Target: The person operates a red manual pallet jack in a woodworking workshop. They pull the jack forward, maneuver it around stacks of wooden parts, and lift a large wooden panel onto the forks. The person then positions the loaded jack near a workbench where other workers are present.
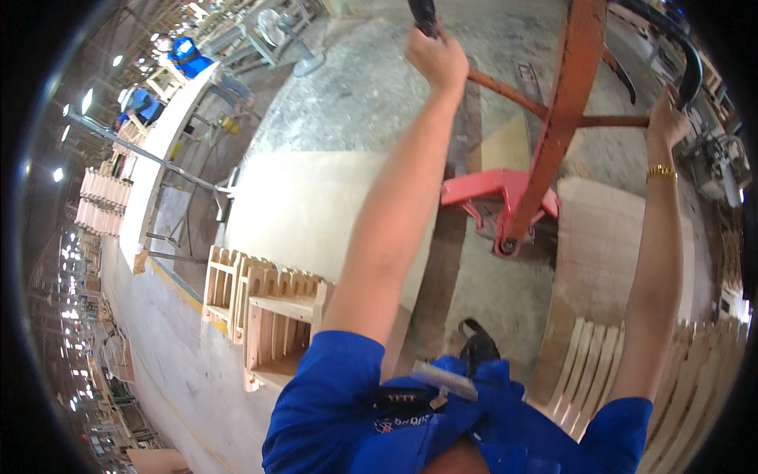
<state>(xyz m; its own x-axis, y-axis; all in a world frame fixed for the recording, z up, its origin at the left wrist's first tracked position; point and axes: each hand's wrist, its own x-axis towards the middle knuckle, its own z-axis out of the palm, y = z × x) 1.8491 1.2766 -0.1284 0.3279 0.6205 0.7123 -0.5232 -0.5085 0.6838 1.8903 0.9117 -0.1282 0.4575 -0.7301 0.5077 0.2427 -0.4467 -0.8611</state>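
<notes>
An orange-red pallet jack (553, 130) stands in front of me, its long bar slanting down to a red base (497, 193) on the floor. Two black handles curve out at its top. My left hand (439, 57) is wrapped round the left handle (424, 14), at the upper edge of the view. On the right, my right hand (669, 122) closes round the lower end of the other handle (692, 75). A gold-coloured band (662, 171) circles my right wrist. Both arms reach forward, well apart.
Wooden slatted frames (284, 304) stand at my left, with more wooden slats (588, 371) at my right. Pale sheets (308, 193) lie ahead. A long white table (162, 158) has people in blue (189, 57) beside it. A fan (276, 30) stands farther off; machinery (717, 164) is at right.
</notes>
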